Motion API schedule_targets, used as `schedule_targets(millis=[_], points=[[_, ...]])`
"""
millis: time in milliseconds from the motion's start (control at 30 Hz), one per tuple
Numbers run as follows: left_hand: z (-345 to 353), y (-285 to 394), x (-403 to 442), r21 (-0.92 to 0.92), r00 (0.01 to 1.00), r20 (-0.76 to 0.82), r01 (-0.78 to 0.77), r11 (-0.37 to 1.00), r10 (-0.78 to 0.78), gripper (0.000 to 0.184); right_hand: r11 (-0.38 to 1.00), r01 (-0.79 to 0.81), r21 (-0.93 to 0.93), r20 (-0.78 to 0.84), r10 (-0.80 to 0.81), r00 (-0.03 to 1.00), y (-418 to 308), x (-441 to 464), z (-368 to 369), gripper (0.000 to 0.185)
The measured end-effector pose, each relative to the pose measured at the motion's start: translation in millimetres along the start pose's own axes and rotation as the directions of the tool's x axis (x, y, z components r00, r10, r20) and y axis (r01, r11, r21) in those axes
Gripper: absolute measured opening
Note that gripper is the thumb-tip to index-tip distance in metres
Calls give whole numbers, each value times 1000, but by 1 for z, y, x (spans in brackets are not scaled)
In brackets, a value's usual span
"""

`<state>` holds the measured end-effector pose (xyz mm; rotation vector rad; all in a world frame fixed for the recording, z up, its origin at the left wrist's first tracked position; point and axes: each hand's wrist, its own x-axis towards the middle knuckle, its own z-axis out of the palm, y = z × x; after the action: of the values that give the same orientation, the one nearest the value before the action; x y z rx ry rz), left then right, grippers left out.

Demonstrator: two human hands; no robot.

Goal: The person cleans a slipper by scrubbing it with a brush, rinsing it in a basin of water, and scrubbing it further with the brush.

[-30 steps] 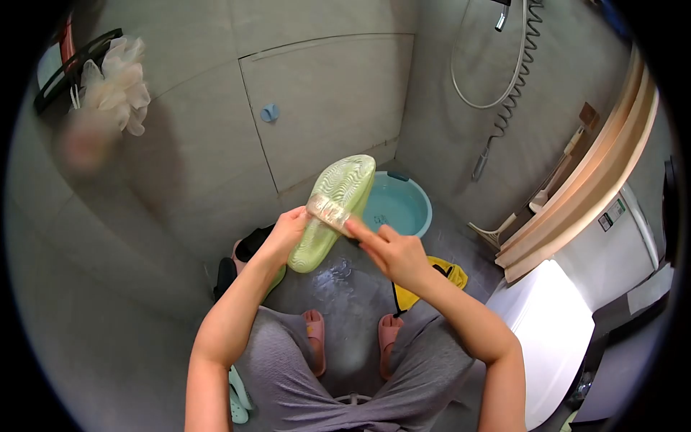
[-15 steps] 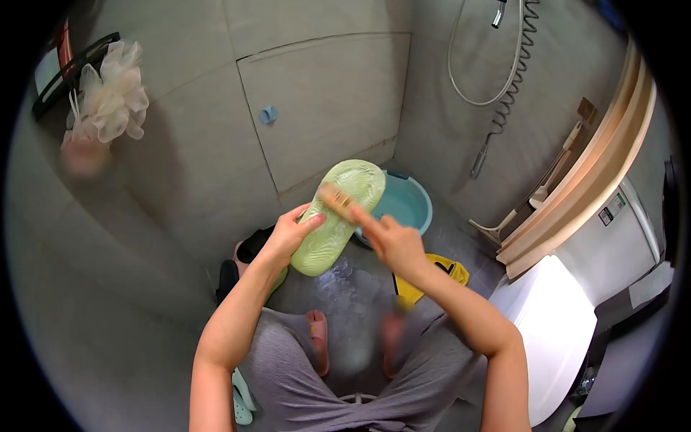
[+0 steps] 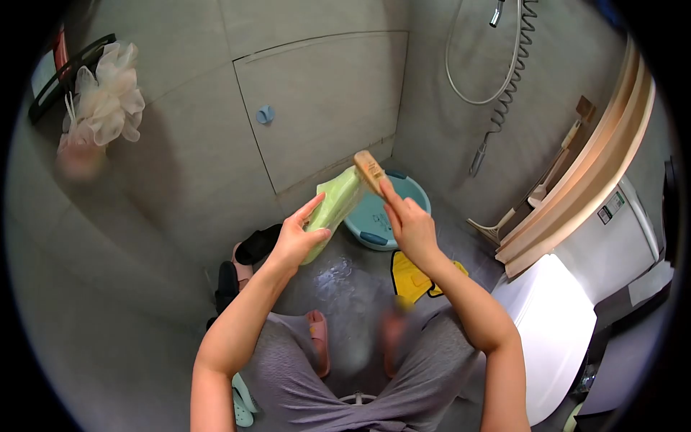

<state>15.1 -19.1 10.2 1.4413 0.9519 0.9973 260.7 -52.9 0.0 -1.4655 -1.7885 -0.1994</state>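
Green slipper [image 3: 337,205] and wooden brush [image 3: 370,171], one to each hand

Both hands occupied. My left hand [image 3: 295,236] grips the slipper by its side, thumb nearer me, fingers beyond. Slipper tilted in the air, its upper end away from me, held above the grey floor [image 3: 363,288].

My right hand [image 3: 414,227] is closed round the brush handle, index finger laid along the wood. Back of the brush faces me; bristles hidden. Its head sits right at the slipper's upper end; whether they touch, I cannot tell.

Behind the brush: a turquoise basin [image 3: 409,189] on the floor, partly covered by my right hand. Yellow cloth [image 3: 409,277] with black edging lies below that hand, nearer me, passing under my forearm. Wet, shiny patch [image 3: 335,272] on the floor below the slipper.

Left of my left hand, dark footwear [image 3: 227,279] by the wall. Pink slipper [image 3: 317,338] on my left foot; my right foot is blurred. White toilet lid [image 3: 547,324] off to my right.
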Motion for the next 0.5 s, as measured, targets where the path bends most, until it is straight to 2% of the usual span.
schedule_targets(millis=[67,100,133,167,200,233,300,333,433,467,500], points=[[3,0,-2,-63,1000,-11,27,998,-27,75,989,118,87,54,-123,991,-9,-17,4,58],[4,0,-2,-121,998,-15,55,991,-57,74,989,117,88,54,-122,991,-19,-23,4,58],[3,-4,0,-119,998,-13,56,991,-58,74,972,204,116,102,-216,971,-32,-28,2,59],[1,-11,5,-89,1000,-7,-7,996,6,78,946,287,149,146,-308,940,-39,-31,2,61],[-1,-15,6,-59,998,0,-68,996,68,82,955,257,150,111,-275,955,-40,-28,2,58],[1,-8,2,-56,998,0,-61,997,61,82,955,252,155,113,-270,956,-35,-21,3,58],[7,8,-7,-130,999,-27,-24,991,21,93,992,117,38,-23,-116,993,-12,-2,0,57],[8,11,-9,-41,999,8,-46,998,46,102,996,89,4,-71,-89,994,-4,2,-5,57],[16,11,-14,46,997,-20,-74,996,75,104,992,110,62,-73,-105,992,-6,-8,-6,57],[16,5,-12,66,995,-22,-99,993,100,105,985,161,66,2,-161,987,-13,-17,-4,58],[16,6,-12,67,995,-20,-98,993,100,105,985,159,67,1,-160,987,-21,-19,-5,58]])
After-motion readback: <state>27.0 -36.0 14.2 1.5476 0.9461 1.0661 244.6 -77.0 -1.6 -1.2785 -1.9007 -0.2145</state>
